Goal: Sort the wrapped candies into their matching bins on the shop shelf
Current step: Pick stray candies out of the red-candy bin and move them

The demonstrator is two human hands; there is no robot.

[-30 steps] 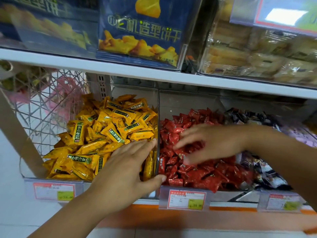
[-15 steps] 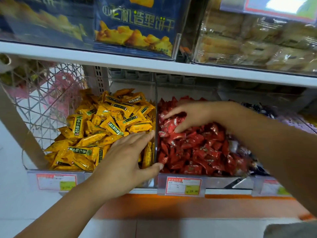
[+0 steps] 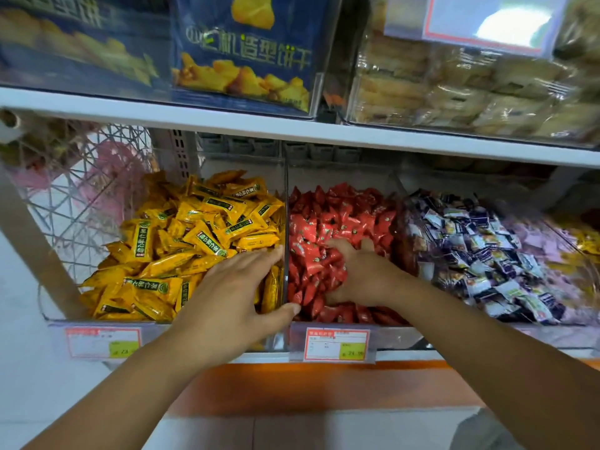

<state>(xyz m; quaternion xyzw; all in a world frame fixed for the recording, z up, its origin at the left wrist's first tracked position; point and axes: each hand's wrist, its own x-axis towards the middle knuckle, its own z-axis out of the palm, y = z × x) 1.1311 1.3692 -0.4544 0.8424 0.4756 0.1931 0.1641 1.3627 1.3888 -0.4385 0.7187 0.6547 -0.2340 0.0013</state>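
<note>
Shop shelf [image 3: 292, 133], clear bins [image 3: 397, 336] | left hand [image 3: 233, 293] flat on yellow candies [image 3: 194, 241], thumb over divider [image 3: 286, 228] | right hand [image 3: 360, 274] dug into red candies [image 3: 324, 219] just beyond it, grip unclear | step: likely hunting strays | next: pinch one misfit

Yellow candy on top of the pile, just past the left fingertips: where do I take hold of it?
Pinch the yellow candy across its narrow middle, coming down from above and the front. It lies label-up on top of the pile, with both long edges bare. The left hand, open beside it, is nearest.
</note>
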